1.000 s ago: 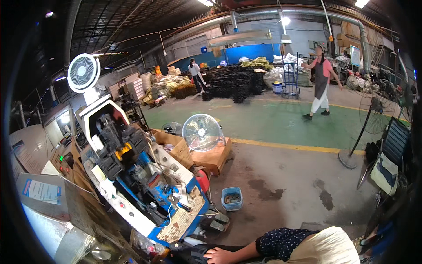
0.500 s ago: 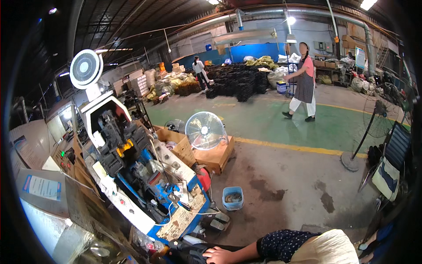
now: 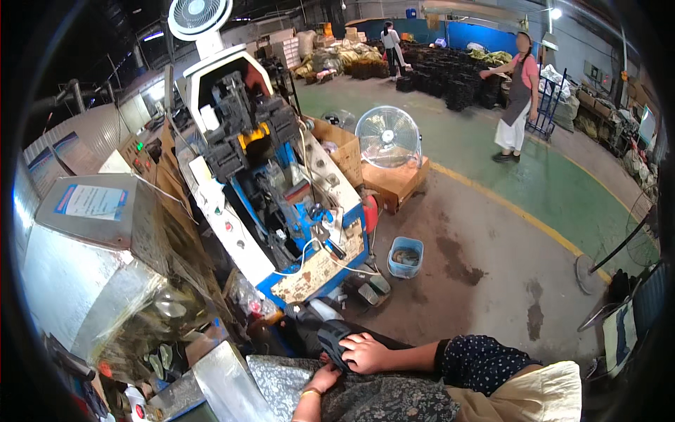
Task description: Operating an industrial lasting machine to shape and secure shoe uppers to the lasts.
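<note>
Across the patterned apron (image 3: 394,402) at the bottom of my head view, I am watching both hands working close together at a black item (image 3: 332,339) lying over the lap. The right hand (image 3: 363,354) is curling its fingers partly closed over the item's top and is holding it from that side. The left hand (image 3: 323,378), a yellow band (image 3: 311,391) circling its wrist, is touching the item's lower edge; its fingertips are hiding underneath, so I cannot tell how far they are closing or whether they are gripping.

Beyond the hands, I am seeing a blue-and-white machine (image 3: 316,281) standing ahead and to the left, with a blue bin (image 3: 406,258) sitting on the floor to its right. A round fan (image 3: 388,137) is standing on a brown box (image 3: 395,179) farther back. Near the far right, a person in a dark apron (image 3: 517,98) is standing on the green floor (image 3: 464,151), holding one arm out.
</note>
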